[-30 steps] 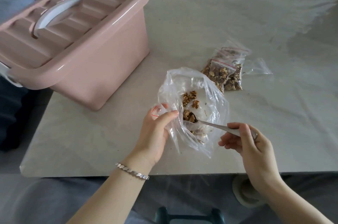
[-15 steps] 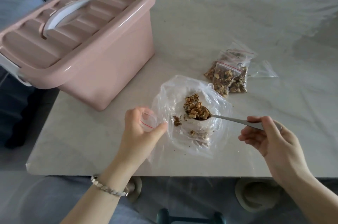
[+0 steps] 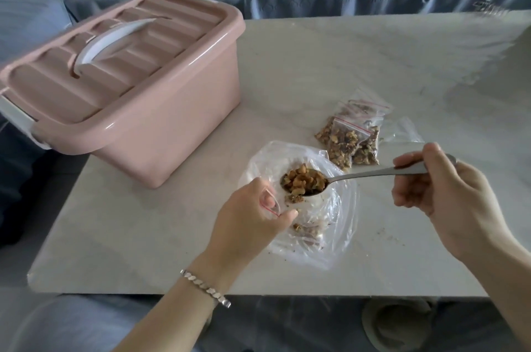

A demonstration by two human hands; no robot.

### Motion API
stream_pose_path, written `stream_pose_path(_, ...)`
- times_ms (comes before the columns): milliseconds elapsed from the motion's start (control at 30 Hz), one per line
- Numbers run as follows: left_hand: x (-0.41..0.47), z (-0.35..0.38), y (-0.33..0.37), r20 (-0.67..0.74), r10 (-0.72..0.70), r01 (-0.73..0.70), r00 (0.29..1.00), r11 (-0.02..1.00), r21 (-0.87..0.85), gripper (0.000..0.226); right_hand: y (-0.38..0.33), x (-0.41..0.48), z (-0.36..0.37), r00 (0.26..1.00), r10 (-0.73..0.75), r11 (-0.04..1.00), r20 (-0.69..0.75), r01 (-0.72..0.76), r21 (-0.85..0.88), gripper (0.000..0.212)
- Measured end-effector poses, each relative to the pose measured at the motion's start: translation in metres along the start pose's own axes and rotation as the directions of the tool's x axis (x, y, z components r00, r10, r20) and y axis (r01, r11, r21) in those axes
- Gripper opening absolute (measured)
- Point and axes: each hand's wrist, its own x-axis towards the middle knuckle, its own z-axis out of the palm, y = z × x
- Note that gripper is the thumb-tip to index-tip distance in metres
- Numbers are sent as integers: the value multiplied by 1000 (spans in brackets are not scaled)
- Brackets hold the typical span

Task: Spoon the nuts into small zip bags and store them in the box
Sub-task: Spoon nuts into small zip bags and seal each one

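One heaped spoonful of nuts [image 3: 303, 182] hovers at frame centre above the big clear bag [image 3: 343, 208], and the right hand [image 3: 439, 193] pinches the spoon [image 3: 359, 176] by its handle. The left hand [image 3: 250, 216] grips a small zip bag [image 3: 272, 206] at its red-lined mouth, just left of the bowl. Hold that mouth wide and tip slowly over the big bag, so strays land there. The pink box [image 3: 123, 98] sits lidded, upper left.

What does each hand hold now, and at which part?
The right hand grips the spoon at the end of its handle. The left hand pinches a small zip bag at its red-lined mouth.
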Motion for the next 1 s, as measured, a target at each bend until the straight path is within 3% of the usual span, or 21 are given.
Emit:
stream_pose_path(133, 0, 1, 1, 22, 99, -100, 995, 994, 48, 35, -6, 1, 14, 995, -26, 988, 95, 40, -152, 41)
stream_pose_path(233, -3, 2, 3, 1, 172, -171, 985, 983, 64, 37, -12, -6, 30, 967, -122, 938, 226, 187, -292, 39)
stream_pose_path(300, -4, 4, 2, -27, 190, -189, 981, 981, 41, 37, -17, -15, 39, 909, -243, 853, 338, 366, -373, 37)
stream_pose_path(400, -5, 8, -4, -86, 138, -143, 987, 988, -53, 37, -25, -25, 43, 772, -433, 635, 466, 628, -450, 35)
stream_pose_path(500, -5, 9, -9, -130, 125, -141, 984, 982, -124, 32, -24, -25, 39, 693, -513, 530, 505, 719, -449, 29)
stream_pose_path(600, -5, 9, -11, -142, 132, -149, 981, 982, -117, 32, -19, -25, 32, 655, -573, 522, 492, 755, -397, 31)
stream_pose_path(733, -8, 1, -11, -255, 101, -138, 962, 982, -132, 33, -14, -21, 11, 700, -643, 602, 311, 713, -360, 34)
stream_pose_path(800, -8, -5, -13, -278, -21, -41, 960, 976, -213, 32, -5, -16, 0, 760, -608, 671, 230, 647, -362, 36)
stream_pose_path(900, 0, -6, -22, -162, -197, 148, 967, 951, -271, 33, 21, -8, -10, 843, -501, 763, 195, 537, -360, 36)
stream_pose_path(1000, 9, -1, -22, 44, -240, 242, 970, 926, -288, 46, 49, -1, -10, 873, -451, 776, 187, 487, -400, 27)
